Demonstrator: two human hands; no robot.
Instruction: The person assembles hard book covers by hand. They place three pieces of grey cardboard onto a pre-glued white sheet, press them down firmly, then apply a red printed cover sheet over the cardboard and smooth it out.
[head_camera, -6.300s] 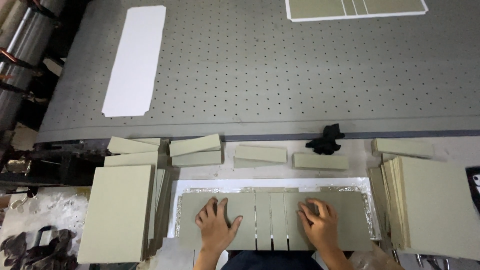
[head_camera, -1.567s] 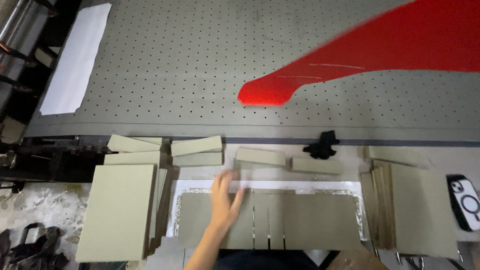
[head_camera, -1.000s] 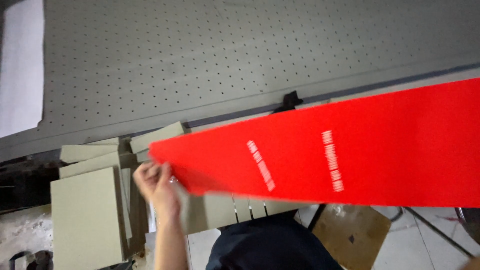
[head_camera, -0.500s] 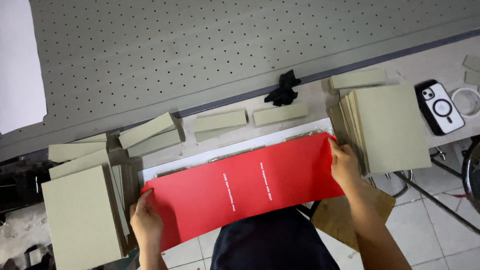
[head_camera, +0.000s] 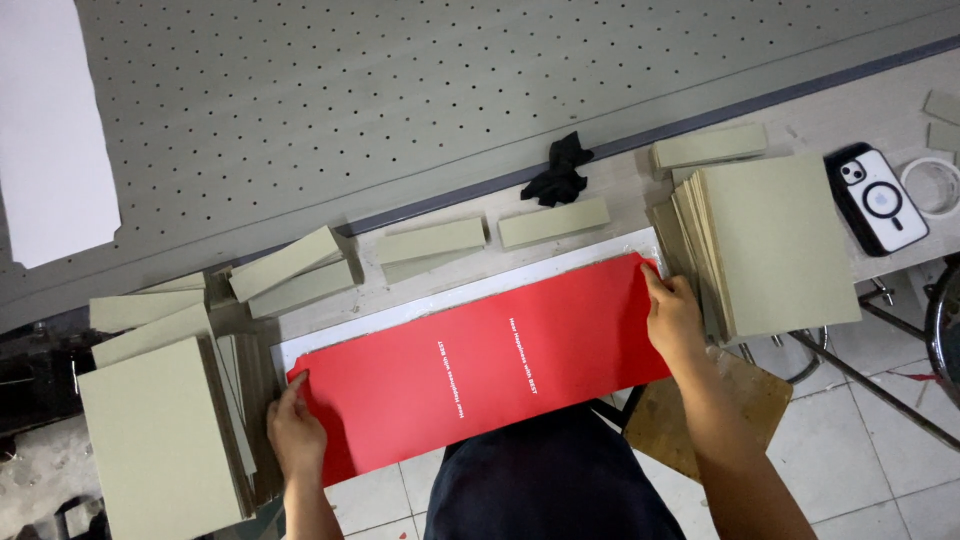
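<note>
While both hands pinch its ends, left hand (head_camera: 292, 432) and right hand (head_camera: 673, 318) hold a red sheet (head_camera: 480, 362) flat on the desk (head_camera: 620, 195) | risk: sheet may settle skewed over the white panel (head_camera: 420, 308) | white lettering mid-sheet | grey board stacks (head_camera: 775, 245) flank it | phone (head_camera: 876, 199) at right

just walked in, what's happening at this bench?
A person is laying a long red sheet flat on the bench edge, left hand at its left end, right hand at its right end. Stacks of grey-green boards sit on both sides, with narrow board strips behind. A phone lies at far right.
</note>
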